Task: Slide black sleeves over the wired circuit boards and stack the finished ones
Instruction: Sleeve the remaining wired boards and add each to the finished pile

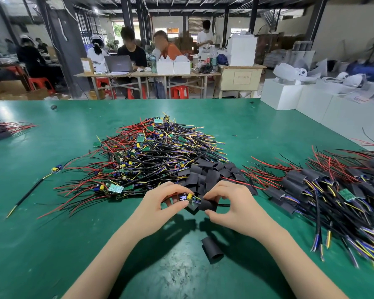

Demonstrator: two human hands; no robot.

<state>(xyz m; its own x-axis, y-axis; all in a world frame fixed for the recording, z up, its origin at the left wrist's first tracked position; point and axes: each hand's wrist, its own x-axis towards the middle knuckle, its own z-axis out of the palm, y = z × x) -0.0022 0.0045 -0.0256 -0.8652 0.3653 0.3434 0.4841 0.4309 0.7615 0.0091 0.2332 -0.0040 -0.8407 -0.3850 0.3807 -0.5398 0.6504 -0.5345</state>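
Left hand [160, 201] pinches a wired circuit board [187, 198]; right hand [229, 203] grips a black sleeve [206, 205] at its end, not yet slid over. Finished stack [324, 186] lies right; a large unsleeved pile [147, 154] remains.

Left hand [160, 201] pinching circuit board [187, 198], right hand [229, 203] holding black sleeve [206, 205]

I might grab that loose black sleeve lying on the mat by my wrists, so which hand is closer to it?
Right. The right hand is above the loose sleeve, slightly to its right, holding another sleeve. The left hand is farther, up and left, gripping a circuit board.
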